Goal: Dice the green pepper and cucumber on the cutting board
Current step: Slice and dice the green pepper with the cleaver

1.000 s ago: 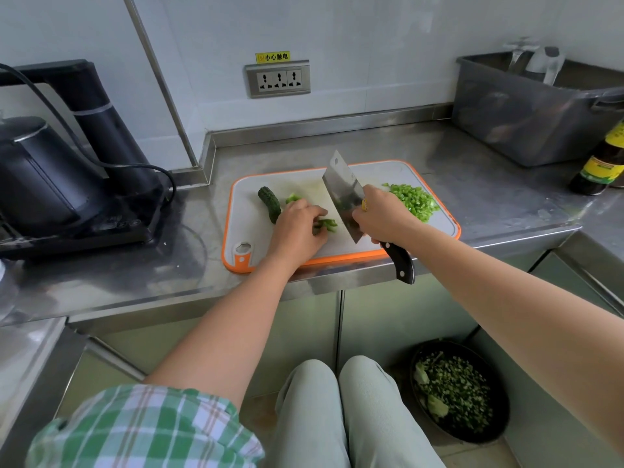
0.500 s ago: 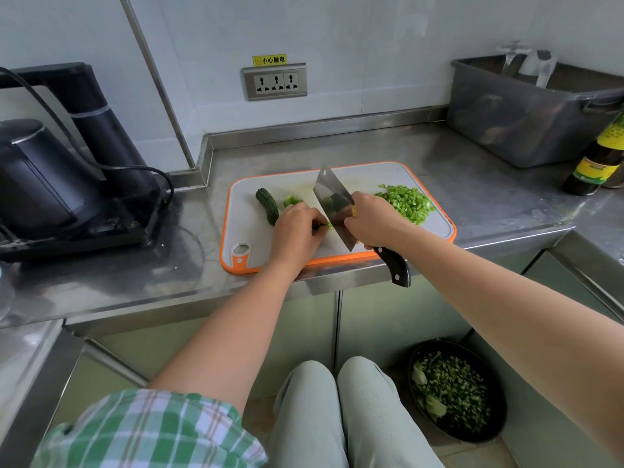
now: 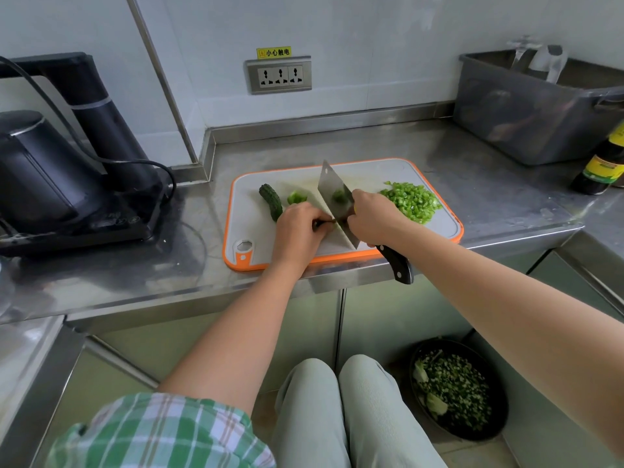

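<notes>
A white cutting board (image 3: 435, 228) with an orange rim lies on the steel counter. My right hand (image 3: 373, 217) grips a cleaver (image 3: 332, 192) with its blade down on the board. My left hand (image 3: 299, 231) has curled fingers holding green pepper strips against the blade; the strips are almost hidden under the fingers. A dark cucumber (image 3: 271, 201) lies at the board's left, with a loose pepper piece (image 3: 297, 197) beside it. A pile of diced pepper (image 3: 413, 201) sits at the board's right.
A black kettle and its base (image 3: 67, 184) stand on the counter at the left. At the back right are a grey tub (image 3: 533, 109) and a dark bottle (image 3: 604, 163). A black bowl of chopped greens (image 3: 457, 388) sits on the floor.
The cleaver has come down and shifted left towards my left hand, which has drawn back over the pepper strips. The cut strip ends seen before are now covered.
</notes>
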